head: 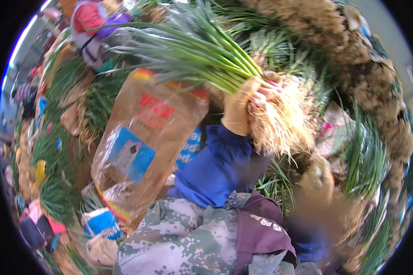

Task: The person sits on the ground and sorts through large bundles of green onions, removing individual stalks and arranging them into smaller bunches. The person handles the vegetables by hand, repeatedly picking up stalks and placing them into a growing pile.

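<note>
A tan glove covers my left hand [241, 106], which is closed round the lower stems of a bunch of long green onions [223, 62]. Their pale, stringy roots [282, 120] hang to the right of the glove, and the leaves fan out to the upper left. My right hand [316, 178], also in a tan glove, is low on the right, apart from the bunch; it is partly blurred, and whether it holds anything cannot be told. Blue sleeves cover both forearms. Left of my left arm lies a brown printed sack [168, 137] with a glossy surface.
Heaps of green onions [55, 161] lie on the left, others [364, 161] on the right. A long pile of soil-coloured roots [351, 51] runs along the upper right. One person [89, 31] works at the upper left, another [38, 227] at the lower left. A blue-and-white bag [101, 223] lies lower left.
</note>
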Tool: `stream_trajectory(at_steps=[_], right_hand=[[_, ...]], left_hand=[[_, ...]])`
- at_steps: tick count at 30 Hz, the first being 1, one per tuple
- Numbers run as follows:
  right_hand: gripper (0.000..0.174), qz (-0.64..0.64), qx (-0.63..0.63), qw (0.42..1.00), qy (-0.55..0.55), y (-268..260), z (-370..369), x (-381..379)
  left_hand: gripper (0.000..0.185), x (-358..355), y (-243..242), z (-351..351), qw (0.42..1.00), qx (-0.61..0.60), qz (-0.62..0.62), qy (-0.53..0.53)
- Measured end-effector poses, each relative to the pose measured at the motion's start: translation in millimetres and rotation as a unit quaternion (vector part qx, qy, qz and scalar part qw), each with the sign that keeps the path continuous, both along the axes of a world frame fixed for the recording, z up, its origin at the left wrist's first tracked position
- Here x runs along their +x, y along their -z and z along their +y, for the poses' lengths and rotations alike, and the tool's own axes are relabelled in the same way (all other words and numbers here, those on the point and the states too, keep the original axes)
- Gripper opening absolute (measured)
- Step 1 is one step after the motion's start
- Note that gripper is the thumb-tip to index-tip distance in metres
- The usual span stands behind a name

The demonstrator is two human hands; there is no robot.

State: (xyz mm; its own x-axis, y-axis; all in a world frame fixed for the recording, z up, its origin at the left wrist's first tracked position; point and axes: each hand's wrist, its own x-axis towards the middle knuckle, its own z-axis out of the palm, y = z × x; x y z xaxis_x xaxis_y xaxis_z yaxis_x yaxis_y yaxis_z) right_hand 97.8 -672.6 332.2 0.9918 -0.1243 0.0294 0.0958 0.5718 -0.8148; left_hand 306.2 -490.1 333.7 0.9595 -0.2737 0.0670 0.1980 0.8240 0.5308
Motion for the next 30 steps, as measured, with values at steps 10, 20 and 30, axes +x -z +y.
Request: stream_trajectory(at_steps=[10, 20, 30], right_hand=[[0.022, 0.274, 0.059, 0.936, 0.212, 85.8, -110.6, -39.3], [0.026, 0.426, -0.101, 0.887, 0.144, 130.8, -63.8, -34.7], [0.060, 0.472, -0.633, 0.598, -0.141, 166.0, -79.2, -85.5]], left_hand=[[0.049, 7.8, 144.8, 340.4, 0.954, 0.287, 0.029, -0.084], [0.017, -171.9, 413.2, 334.2, 0.853, 0.167, 0.470, -0.152], [0.046, -128.3, 339.8, 300.3, 0.883, 0.248, 0.385, 0.105]])
